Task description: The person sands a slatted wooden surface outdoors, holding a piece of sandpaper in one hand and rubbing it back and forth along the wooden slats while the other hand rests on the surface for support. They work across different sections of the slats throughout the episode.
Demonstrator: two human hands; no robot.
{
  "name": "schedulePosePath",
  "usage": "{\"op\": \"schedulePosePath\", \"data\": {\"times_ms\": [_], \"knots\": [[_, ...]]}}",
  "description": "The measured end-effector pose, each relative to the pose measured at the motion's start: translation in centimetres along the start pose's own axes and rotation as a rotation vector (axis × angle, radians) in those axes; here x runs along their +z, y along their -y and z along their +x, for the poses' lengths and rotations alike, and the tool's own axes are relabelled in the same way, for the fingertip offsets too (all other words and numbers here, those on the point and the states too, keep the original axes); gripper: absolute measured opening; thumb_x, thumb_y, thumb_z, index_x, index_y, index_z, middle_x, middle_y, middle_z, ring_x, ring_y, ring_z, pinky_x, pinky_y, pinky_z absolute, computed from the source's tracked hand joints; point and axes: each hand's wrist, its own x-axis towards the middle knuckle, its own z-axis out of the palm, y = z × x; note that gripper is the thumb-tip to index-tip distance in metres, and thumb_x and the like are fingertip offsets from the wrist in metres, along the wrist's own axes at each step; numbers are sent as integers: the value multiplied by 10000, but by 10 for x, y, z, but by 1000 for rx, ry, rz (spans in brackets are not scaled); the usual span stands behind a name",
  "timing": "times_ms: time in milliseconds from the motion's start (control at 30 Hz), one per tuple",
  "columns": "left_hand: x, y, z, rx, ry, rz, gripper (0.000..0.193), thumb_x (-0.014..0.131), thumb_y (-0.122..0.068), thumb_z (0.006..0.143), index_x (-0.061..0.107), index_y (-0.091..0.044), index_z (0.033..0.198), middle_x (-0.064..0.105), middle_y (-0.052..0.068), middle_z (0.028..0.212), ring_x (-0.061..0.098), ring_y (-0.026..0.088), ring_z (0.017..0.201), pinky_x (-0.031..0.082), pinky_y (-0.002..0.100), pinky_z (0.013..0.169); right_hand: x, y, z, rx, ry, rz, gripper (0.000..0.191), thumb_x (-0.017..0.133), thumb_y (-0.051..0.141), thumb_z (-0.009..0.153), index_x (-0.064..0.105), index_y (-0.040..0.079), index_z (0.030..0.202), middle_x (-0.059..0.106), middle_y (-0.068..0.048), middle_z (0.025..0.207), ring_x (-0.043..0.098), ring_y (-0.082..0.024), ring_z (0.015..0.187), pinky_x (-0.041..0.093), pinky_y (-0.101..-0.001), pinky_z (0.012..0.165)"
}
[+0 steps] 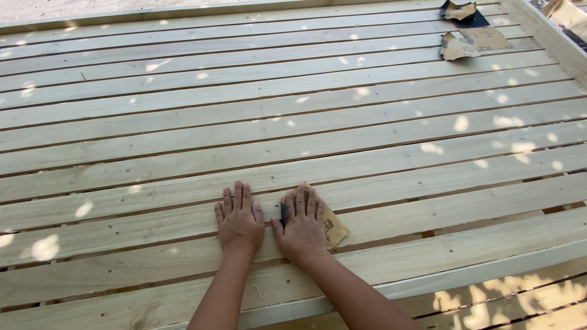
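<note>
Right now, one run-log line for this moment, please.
left hand: flat on slatted wood panel | right hand: pressing sandpaper sheet on slat | spare sandpaper pieces: far right corner

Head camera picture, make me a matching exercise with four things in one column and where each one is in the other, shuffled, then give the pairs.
Things:
1. left hand
2. right hand
3. sandpaper sheet
4. spare sandpaper pieces

Places:
A. lying loose at the far right corner of the wooden slats
B. pinned under a palm, brown backing sticking out to the right
C. pressed flat on bare wood, fingers spread
D. pressed flat on top of a sheet

Pairs: 1-C, 2-D, 3-B, 4-A
</note>
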Motion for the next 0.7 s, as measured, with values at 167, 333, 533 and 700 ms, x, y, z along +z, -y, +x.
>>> {"op": "schedulePosePath", "data": {"times_ms": [167, 333, 533, 700], "knots": [[0, 2, 0, 11, -32, -11, 631, 192, -437, 1027, 120, -245, 1624, 56, -67, 1706, 44, 191, 1561, 55, 418, 1259, -3, -18, 0, -27, 46, 22, 810, 257, 620, 1002, 76, 142, 1631, -53, -177, 1697, -102, -395, 1548, -59, -544, 1217], [1, 1, 1, 8, -20, -11, 632, 188, -443, 1023, 114, -250, 1620, 50, -72, 1702, 42, 186, 1554, 55, 419, 1257, -38, -179, 8, 377, -75, 33, 899, 258, 707, 948, 72, 159, 1636, 18, -110, 1714, -39, -356, 1562, -29, -530, 1231], [3, -3, -1, 5, -44, 39, 643, 179, -466, 1032, 118, -224, 1625, 56, -43, 1705, 41, 215, 1555, 55, 437, 1252, -53, -267, 1, 689, -198, 57, 923, 245, 682, 978, 64, 43, 1620, 16, -190, 1703, -23, -349, 1581, -16, -534, 1244], [0, -4, 0, -14, -24, 41, 640, 183, -469, 1016, 107, -249, 1612, 41, -62, 1691, 34, 202, 1545, 46, 435, 1246, -22, -123, 11, 294, -140, 40, 891, 246, 631, 999, 45, 3, 1599, 5, -223, 1684, -28, -358, 1561, -26, -509, 1229]]}}
